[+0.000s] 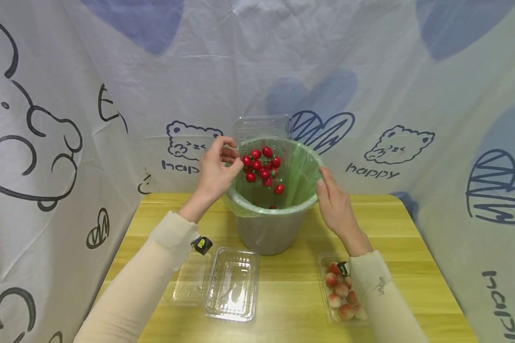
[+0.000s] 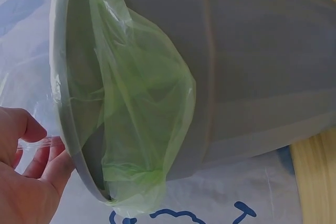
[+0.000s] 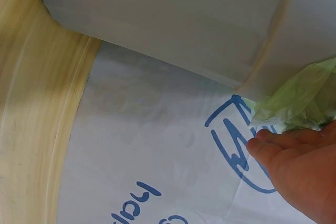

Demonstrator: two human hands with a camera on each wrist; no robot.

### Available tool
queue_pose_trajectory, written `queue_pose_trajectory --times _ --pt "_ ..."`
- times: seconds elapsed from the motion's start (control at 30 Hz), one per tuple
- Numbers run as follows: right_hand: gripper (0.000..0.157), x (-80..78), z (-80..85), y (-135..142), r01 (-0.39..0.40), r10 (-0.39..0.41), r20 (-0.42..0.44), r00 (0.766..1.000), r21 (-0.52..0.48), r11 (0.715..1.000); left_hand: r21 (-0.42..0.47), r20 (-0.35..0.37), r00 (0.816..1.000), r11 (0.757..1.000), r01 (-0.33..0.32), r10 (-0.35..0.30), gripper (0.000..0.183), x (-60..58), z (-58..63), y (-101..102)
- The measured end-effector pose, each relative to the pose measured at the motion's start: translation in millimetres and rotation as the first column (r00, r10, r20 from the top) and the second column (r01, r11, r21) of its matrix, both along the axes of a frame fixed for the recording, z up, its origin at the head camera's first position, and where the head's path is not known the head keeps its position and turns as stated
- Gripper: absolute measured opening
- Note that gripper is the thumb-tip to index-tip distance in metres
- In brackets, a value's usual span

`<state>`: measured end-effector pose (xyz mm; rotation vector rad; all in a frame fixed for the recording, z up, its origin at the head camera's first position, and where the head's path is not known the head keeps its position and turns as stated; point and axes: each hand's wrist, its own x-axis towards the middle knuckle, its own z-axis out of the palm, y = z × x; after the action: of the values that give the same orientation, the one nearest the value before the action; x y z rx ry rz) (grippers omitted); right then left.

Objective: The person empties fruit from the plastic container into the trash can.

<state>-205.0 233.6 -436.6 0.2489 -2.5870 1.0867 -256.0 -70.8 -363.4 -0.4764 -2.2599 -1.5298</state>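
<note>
A grey trash bin [image 1: 263,233] lined with a green bag [image 1: 302,176] stands on the table. My left hand [image 1: 218,166] pinches the edge of a clear plastic container [image 1: 262,125], tipped over the bin's mouth. Several cherry tomatoes [image 1: 256,165] are at the container and over the bin's opening; one tomato [image 1: 278,189] is lower, apart from the cluster. In the left wrist view, the thumb and fingers of that hand meet at the clear plastic beside the rim [image 2: 60,77]. My right hand [image 1: 336,205] holds the bin's right rim; the right wrist view shows its fingers against the bag [image 3: 299,98].
On the table [image 1: 292,290], an open clear container [image 1: 232,286] lies in front of the bin, with a flat clear lid [image 1: 191,281] to its left. Another clear box of red-and-cream fruits [image 1: 341,289] sits under the right forearm. Printed curtains [image 1: 223,71] surround the table.
</note>
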Motion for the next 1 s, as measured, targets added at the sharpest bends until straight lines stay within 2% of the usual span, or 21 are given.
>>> queue_pose_trajectory --times 1.0 --pt "0.056 -0.2 0.4 0.3 0.01 -0.01 0.006 1.0 0.005 1.0 0.09 -0.077 0.996 0.995 0.041 -0.034 0.03 -0.9 -0.8 -0.2"
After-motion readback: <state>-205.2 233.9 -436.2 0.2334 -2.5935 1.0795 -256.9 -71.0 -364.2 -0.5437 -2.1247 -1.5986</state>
